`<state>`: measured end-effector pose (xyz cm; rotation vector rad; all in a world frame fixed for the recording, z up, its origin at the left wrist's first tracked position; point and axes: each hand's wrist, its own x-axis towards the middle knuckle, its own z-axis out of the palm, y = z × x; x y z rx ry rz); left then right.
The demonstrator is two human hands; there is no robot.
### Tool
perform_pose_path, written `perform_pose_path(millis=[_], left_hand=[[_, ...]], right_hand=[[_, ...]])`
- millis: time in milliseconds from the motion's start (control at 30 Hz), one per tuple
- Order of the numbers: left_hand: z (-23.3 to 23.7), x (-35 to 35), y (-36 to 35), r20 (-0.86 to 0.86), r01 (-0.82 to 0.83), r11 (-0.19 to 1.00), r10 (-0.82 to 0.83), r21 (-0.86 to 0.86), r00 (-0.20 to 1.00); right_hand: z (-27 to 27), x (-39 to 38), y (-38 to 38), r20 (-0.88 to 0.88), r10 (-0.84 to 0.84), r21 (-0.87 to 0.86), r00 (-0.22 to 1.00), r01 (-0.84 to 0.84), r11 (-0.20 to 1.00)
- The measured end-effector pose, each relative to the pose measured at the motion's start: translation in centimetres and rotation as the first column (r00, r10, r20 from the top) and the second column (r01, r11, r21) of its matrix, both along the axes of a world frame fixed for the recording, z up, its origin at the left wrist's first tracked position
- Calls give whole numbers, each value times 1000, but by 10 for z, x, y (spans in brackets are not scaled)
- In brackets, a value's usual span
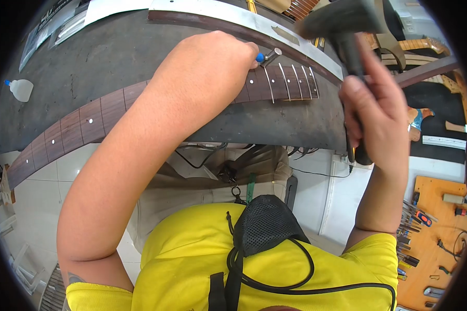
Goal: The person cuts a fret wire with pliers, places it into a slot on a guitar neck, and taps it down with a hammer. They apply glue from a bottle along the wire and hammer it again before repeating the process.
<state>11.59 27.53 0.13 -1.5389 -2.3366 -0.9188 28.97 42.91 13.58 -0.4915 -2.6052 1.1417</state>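
Note:
A dark wood fretboard [83, 126] on a guitar neck lies along the workbench, with white dot inlays and slots across it. Several silver fret wires [289, 82] sit across its right end. My left hand [207, 72] is closed over the neck, gripping a metal tool with a blue part and a round end [272, 56], which stands at the leftmost fret wire. Most of that tool is hidden by the fingers. My right hand [376, 111] is wrapped round the handle of a dark-headed hammer [342, 23], raised to the right of the neck and blurred.
The dark workbench [233, 124] carries a small white bottle with a blue cap [21, 90] at left. A long metal-faced beam [218, 26] runs behind the neck. Guitar parts [420, 45] hang at right, above a wooden tool board [436, 233]. Cables dangle below the bench.

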Motion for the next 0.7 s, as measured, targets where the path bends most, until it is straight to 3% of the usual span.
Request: perform_pose_path(millis=[67, 100, 133, 167, 200, 233, 400, 467, 533, 567, 700], left_hand=[[-2, 1, 0, 2, -4, 1000, 4, 2, 1000], [-2, 1, -1, -1, -5, 1000, 5, 1, 1000], [-2, 1, -1, -7, -5, 1000, 5, 0, 1000], [-1, 1, -1, -11, -4, 1000, 4, 1, 1000], [0, 1, 0, -11, 2, 1000, -2, 6, 1000], [1, 1, 0, -13, 5, 1000, -5, 11, 1000], [-1, 2, 0, -8, 3, 1000, -3, -12, 1000], [-2, 2, -1, -5, 2, 1000, -2, -4, 1000], [0, 3, -1, 3, -1, 1000, 1, -10, 1000], [1, 4, -1, 0, -5, 1000, 5, -8, 1000], [2, 3, -1, -5, 5, 1000, -5, -4, 1000]], right_hand=[[1, -4, -6, -236, -35, -21, 971, 31, 999], [8, -1, 6, -212, 82, -118, 974, -109, 987], [2, -2, 11, -213, 80, -116, 974, -107, 987], [-9, -4, 14, -23, 106, 195, 994, -99, 976], [-15, -6, 15, 166, 68, 482, 984, -141, 865], [-12, -6, 12, 160, 69, 485, 985, -139, 864], [7, -2, -12, -54, 29, 49, 998, -26, 998], [-3, -7, -14, -237, 23, 21, 971, -18, 1000], [-22, -6, 1, -144, 40, 284, 989, 2, 959], [-16, -3, 3, 205, 78, 319, 976, -142, 937], [-10, 6, 8, 122, 60, 218, 991, -86, 972]])
